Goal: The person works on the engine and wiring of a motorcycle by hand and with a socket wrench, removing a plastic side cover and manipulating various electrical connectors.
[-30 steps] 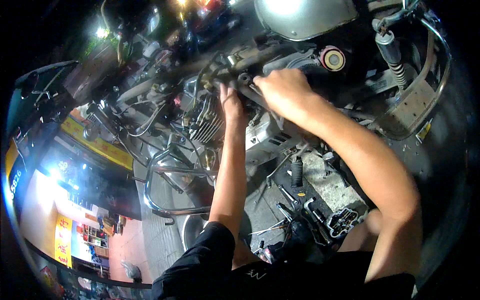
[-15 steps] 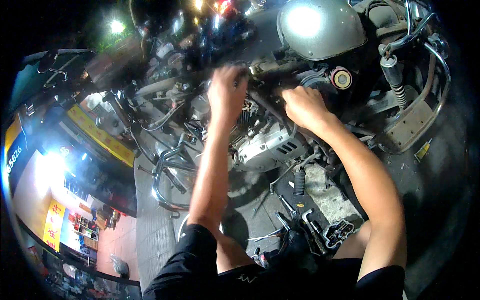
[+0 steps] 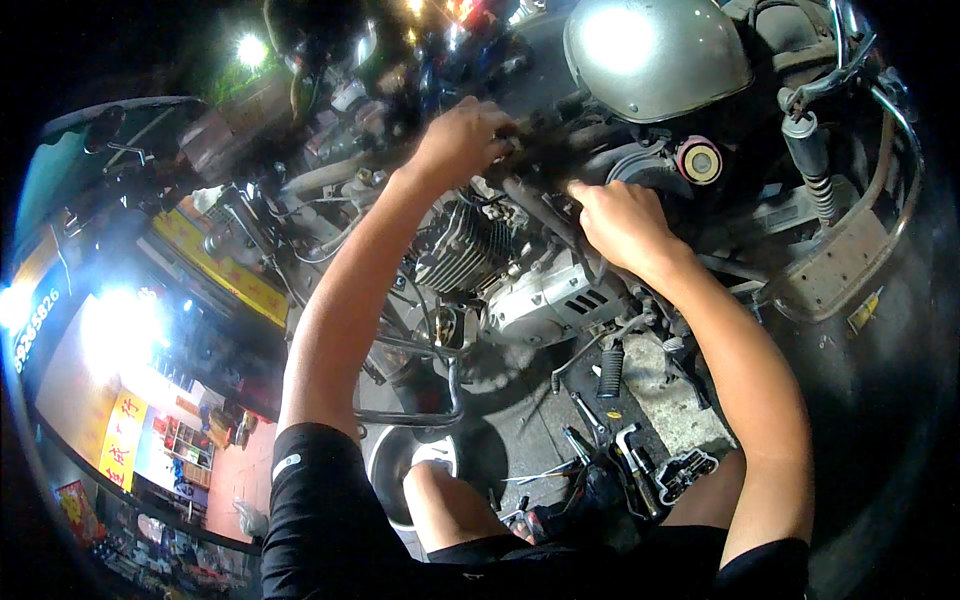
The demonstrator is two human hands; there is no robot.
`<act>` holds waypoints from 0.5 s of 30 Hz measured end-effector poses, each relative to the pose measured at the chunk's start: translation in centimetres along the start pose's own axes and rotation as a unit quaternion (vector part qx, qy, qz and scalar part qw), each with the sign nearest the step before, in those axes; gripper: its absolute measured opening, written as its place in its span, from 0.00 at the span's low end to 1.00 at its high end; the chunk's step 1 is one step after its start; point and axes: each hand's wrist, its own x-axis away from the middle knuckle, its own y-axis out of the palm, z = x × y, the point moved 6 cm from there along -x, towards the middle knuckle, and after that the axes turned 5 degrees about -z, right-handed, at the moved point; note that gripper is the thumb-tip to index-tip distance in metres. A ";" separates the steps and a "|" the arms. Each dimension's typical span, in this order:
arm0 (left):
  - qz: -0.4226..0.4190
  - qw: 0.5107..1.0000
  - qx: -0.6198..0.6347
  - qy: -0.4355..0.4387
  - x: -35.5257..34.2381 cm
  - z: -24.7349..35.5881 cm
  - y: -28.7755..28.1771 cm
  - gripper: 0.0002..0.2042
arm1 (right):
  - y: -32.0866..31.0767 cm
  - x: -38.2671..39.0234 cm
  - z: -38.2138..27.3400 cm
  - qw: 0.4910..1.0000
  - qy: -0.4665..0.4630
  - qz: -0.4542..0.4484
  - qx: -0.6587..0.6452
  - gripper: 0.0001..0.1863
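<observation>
A partly stripped motorcycle lies across the view, with its finned engine cylinder (image 3: 463,250) and silver engine cover (image 3: 545,305) below my hands. My left hand (image 3: 462,142) is closed at the dark frame above the cylinder; its fingertips are turned away, and what they hold cannot be made out. To the right, my right hand (image 3: 622,220) has its fingers curled in, with thumb and forefinger against dark parts beside a frame tube (image 3: 540,212). Whatever it grips is hidden in shadow. A round part with a pink-red rim (image 3: 698,160) sits just beyond this hand.
A grey helmet-like rounded cover (image 3: 660,60) stands at the top. Wrenches (image 3: 590,415), other tools and an open metal engine part (image 3: 688,472) lie on the ground near my legs. A round basin (image 3: 385,480) is at lower left. A shock absorber (image 3: 815,165) shows at right.
My left hand has moved up and away along the frame, its elbow swinging left and uncovering the cylinder. My right hand stays at nearly the same place. The whole view has shifted slightly.
</observation>
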 end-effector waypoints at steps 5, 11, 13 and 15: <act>-0.017 1.000 -0.018 0.008 -0.5 -0.3 0.3 0.14 | 0.2 -0.1 0.3 1.000 0.012 -0.009 -0.011 0.14; -0.024 0.999 -0.027 0.025 -1.3 -0.6 0.6 0.16 | 0.0 -0.2 0.2 0.999 0.008 0.004 -0.032 0.13; -0.009 1.000 -0.024 0.008 -1.3 -0.6 0.7 0.16 | 0.2 -0.1 0.2 0.999 0.016 -0.011 -0.027 0.12; 0.019 0.999 -0.008 -0.028 -1.4 -0.6 0.8 0.15 | 0.3 0.1 0.0 0.999 0.021 -0.015 -0.026 0.13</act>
